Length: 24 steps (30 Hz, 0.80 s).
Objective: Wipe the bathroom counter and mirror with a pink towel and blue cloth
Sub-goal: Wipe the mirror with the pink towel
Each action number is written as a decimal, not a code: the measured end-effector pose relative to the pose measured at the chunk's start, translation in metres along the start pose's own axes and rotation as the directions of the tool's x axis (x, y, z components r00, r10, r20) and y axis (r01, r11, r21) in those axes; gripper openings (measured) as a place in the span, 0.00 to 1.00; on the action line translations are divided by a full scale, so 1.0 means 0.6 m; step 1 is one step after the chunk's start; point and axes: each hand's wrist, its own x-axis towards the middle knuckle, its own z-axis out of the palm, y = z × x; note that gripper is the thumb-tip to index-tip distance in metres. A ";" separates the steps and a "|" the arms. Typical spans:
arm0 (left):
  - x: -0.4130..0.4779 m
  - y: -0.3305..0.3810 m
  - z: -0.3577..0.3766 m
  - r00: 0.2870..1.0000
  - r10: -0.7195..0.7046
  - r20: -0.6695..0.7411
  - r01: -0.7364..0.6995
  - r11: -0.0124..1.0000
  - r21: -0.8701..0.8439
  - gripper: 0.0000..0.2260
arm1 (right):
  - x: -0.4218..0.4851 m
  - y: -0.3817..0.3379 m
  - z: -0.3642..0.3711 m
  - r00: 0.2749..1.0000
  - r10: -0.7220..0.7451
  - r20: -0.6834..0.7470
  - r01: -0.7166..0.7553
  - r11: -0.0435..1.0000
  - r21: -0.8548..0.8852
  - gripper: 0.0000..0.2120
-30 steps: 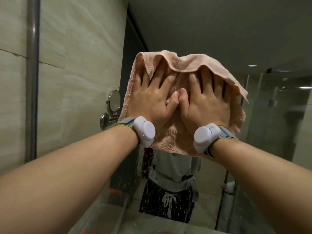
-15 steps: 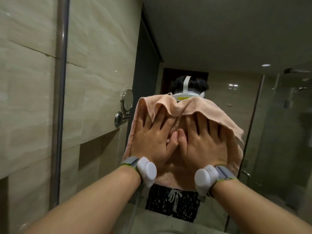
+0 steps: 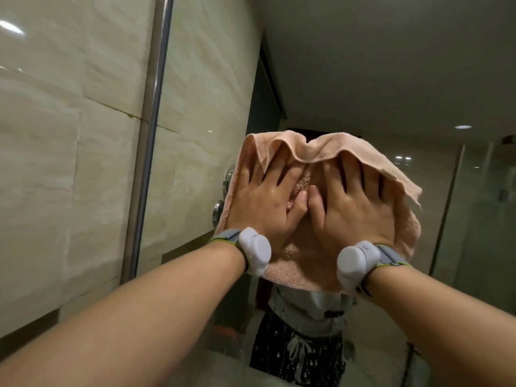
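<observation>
Pressing flat, the left hand and right hand are spread wide on the towel. It has been slid up the mirror toward 12 o'clock, so higher glass gets wiped.

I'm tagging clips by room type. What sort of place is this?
Most likely a bathroom, perhaps a hotel's. Both hands press a pink towel flat on a large wall mirror, beside pale stone wall tiles, with a glass shower screen reflected at right.
</observation>
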 end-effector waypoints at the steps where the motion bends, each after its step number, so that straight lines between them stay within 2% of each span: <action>1: 0.004 -0.012 -0.001 1.000 0.003 -0.008 -0.003 1.000 0.002 0.25 | 0.007 -0.009 0.003 1.000 -0.007 -0.006 0.007 1.000 0.003 0.25; 9: 0.048 -0.071 -0.028 1.000 -0.005 -0.030 0.005 1.000 0.002 0.25 | 0.072 -0.055 0.006 0.998 -0.012 -0.061 0.014 1.000 0.024 0.25; 24: 0.057 -0.169 -0.051 0.998 -0.016 -0.067 0.017 1.000 0.011 0.25 | 0.111 -0.147 0.007 0.998 -0.048 -0.028 0.051 0.990 0.135 0.28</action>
